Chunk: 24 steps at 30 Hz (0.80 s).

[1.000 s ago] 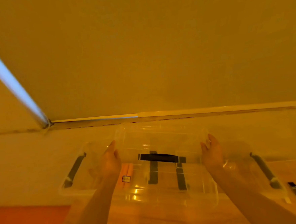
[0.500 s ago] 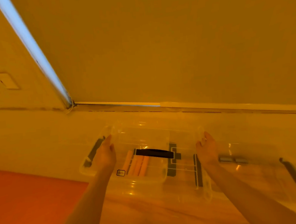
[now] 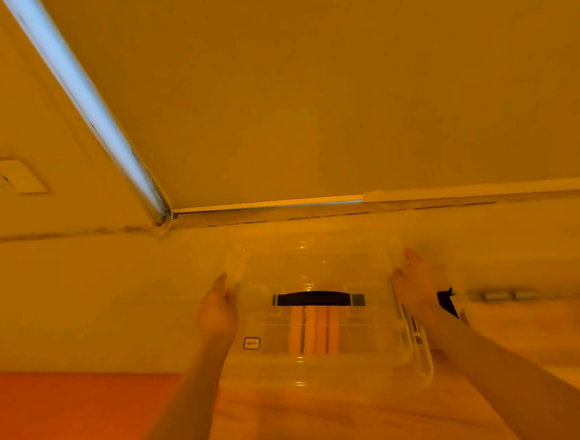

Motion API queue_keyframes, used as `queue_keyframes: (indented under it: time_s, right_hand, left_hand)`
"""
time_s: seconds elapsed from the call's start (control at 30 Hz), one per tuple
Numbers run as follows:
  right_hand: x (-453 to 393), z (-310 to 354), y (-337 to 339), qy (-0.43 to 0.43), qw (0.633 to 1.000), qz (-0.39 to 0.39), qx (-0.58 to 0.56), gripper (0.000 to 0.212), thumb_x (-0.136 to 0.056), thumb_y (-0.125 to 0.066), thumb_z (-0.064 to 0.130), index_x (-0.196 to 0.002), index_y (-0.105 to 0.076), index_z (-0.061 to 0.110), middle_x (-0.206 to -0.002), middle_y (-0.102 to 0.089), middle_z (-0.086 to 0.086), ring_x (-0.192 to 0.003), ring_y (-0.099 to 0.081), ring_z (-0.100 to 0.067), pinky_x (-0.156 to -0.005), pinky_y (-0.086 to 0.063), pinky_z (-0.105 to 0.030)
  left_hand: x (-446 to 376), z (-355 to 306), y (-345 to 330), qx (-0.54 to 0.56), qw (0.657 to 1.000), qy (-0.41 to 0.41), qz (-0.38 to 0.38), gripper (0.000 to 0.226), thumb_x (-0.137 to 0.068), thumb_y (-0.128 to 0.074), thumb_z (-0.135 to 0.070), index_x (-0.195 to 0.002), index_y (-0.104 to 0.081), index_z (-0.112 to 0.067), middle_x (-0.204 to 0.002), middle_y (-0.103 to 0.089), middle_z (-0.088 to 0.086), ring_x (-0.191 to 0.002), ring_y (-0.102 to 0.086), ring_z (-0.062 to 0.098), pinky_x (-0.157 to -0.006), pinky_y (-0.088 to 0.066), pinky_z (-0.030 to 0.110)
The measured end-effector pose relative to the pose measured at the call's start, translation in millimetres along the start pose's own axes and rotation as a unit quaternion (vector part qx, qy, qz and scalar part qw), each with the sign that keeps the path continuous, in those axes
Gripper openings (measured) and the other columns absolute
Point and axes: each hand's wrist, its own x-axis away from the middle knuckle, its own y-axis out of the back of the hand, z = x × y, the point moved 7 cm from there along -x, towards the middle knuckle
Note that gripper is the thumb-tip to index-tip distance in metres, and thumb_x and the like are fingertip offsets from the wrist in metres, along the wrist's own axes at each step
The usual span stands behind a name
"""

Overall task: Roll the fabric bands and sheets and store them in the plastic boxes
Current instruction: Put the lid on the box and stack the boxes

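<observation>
A: Where does the clear rectangular plastic box (image 3: 323, 320) with the dark handle (image 3: 316, 299) sit?

B: Low in the middle of the head view, at about six o'clock from the wall corner, on the pale wooden floor (image 3: 382, 426). It lies between the two hands, each equally near.

A: And the hands?

B: The left hand (image 3: 218, 316) grips the box's nine o'clock end, fingers curled at the rim. The right hand (image 3: 415, 288) holds the three o'clock end; its fingers look fairly straight against the side, though blur hides the detail.

A: Long axis?

B: It runs nine to three o'clock, as does the dark handle. Inside, pale rolled fabric bands (image 3: 313, 331) point twelve to six, crosswise to it.

A: So the next move?

B: Probably setting it down level, both hands together, so the rolls stay put.
</observation>
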Motion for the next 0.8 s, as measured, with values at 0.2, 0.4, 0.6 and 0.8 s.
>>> queue_keyframes:
  time_s: [0.2,0.4,0.6,0.8]
  right_hand:
    - [0,9,-23,-0.021,0.999,0.016,0.025,0.048,-0.095,-0.047,0.002,-0.142,-0.038,0.007,-0.126,-0.053,-0.015,-0.092,-0.060,-0.021,-0.070,-0.053,-0.029]
    - [-8,0,-33,-0.051,0.998,0.007,0.030,0.039,-0.095,-0.046,-0.001,-0.134,-0.047,0.003,-0.112,-0.059,-0.016,-0.064,-0.047,-0.004,-0.049,-0.034,-0.014]
    - [-18,-7,-39,-0.058,0.997,0.009,0.053,0.037,-0.096,-0.048,0.004,-0.133,-0.047,0.005,-0.100,-0.057,-0.009,-0.065,-0.048,-0.007,-0.048,-0.033,-0.015]
    - [-22,-9,-44,-0.065,0.996,0.021,0.054,0.038,-0.097,-0.045,0.003,-0.134,-0.045,0.004,-0.110,-0.059,-0.014,-0.065,-0.045,-0.004,-0.049,-0.032,-0.014]
  left_hand:
    - [-16,25,-11,-0.007,0.999,0.029,0.036,0.040,-0.101,-0.040,-0.020,-0.140,-0.042,-0.016,-0.094,-0.064,0.011,-0.076,-0.063,0.023,-0.056,-0.045,0.024]
    - [-19,28,-30,-0.005,0.998,0.019,0.063,0.037,-0.101,-0.040,-0.019,-0.136,-0.046,-0.011,-0.106,-0.065,0.015,-0.092,-0.065,0.031,-0.076,-0.055,0.040]
    - [-30,29,-39,-0.016,0.998,0.029,0.062,0.036,-0.100,-0.043,-0.019,-0.135,-0.048,-0.013,-0.097,-0.067,0.013,-0.084,-0.066,0.029,-0.065,-0.054,0.034]
    - [-35,28,-45,-0.005,0.998,0.034,0.055,0.034,-0.101,-0.040,-0.019,-0.133,-0.051,-0.012,-0.085,-0.062,0.004,-0.071,-0.059,0.020,-0.058,-0.047,0.029]
